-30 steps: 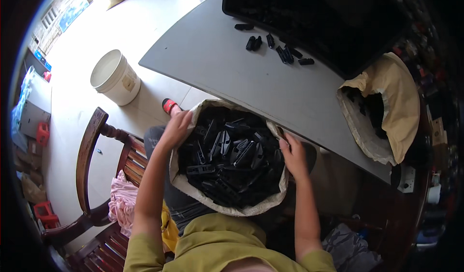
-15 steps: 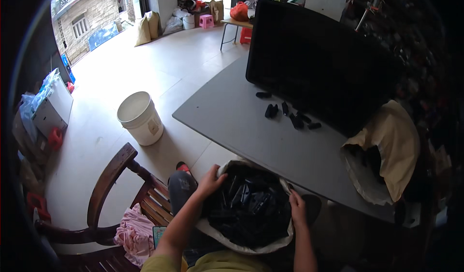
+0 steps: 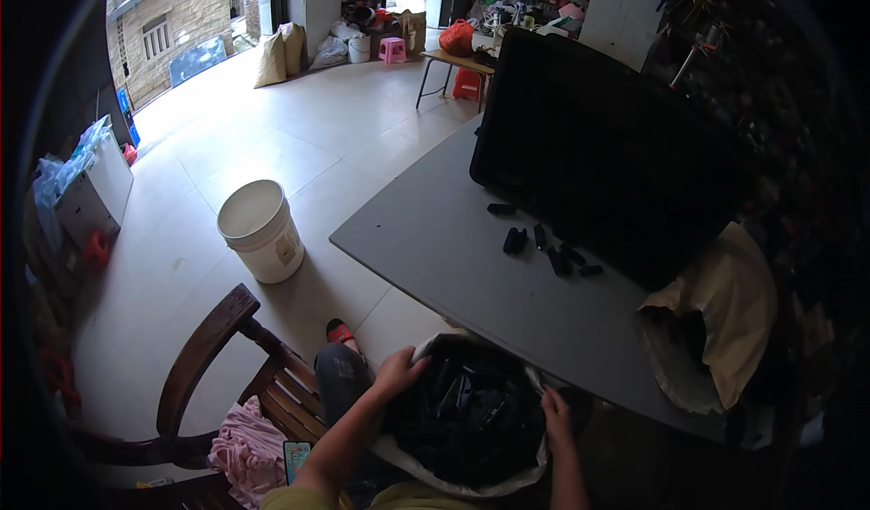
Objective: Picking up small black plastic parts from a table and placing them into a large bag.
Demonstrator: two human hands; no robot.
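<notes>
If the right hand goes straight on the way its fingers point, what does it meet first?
Probably the near edge of the grey table: the right hand grips the sack rim, fingers pointing toward it. Depth is unclear.

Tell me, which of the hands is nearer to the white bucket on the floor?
The left. The left hand grips the near-left rim of the sack of black parts, on the side toward the white bucket. The right hand holds the sack's opposite rim, farther away.

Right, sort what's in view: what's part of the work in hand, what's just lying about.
In hand: left hand and right hand gripping the white sack of black parts.

Lying about: loose black pieces on grey table, white bucket, wooden chair, pink cloth, tan sack.
</notes>
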